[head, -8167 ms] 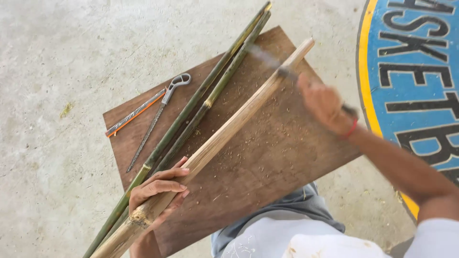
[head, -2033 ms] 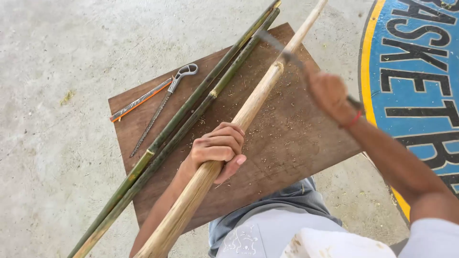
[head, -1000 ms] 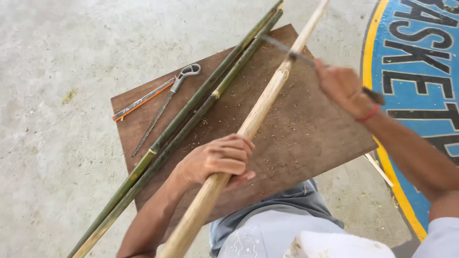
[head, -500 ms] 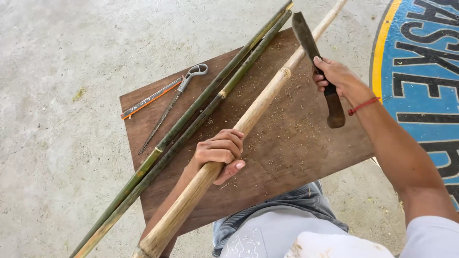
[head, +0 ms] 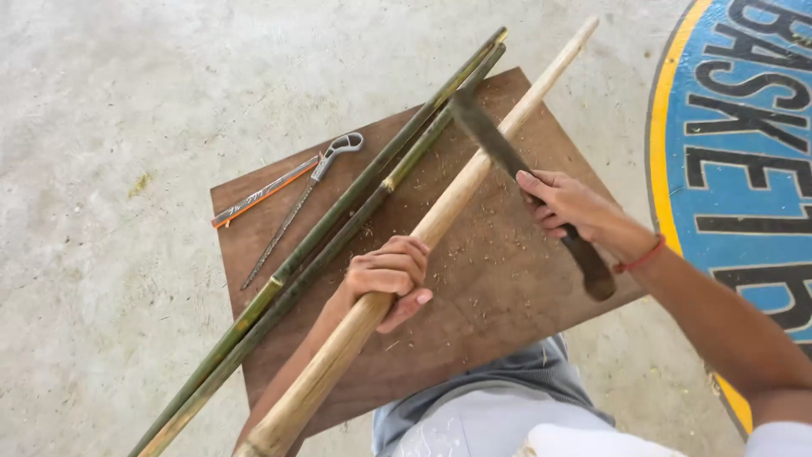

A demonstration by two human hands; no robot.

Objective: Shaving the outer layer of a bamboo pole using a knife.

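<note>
Stripping step: left hand (head: pixel 391 275) clenched on pole (head: pixel 440 222), right hand (head: pixel 568 206) grasping knife (head: pixel 499 152); next stroke needs a shallow, controlled blade angle.

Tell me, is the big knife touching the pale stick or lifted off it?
Cannot tell. The knife in the right hand crosses the pale stick; contact unclear.

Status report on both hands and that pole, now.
Left hand gripping pale bamboo pole on wooden board. Right hand holds machete, blade across the pole. Green bamboo strips alongside, clear.
</note>
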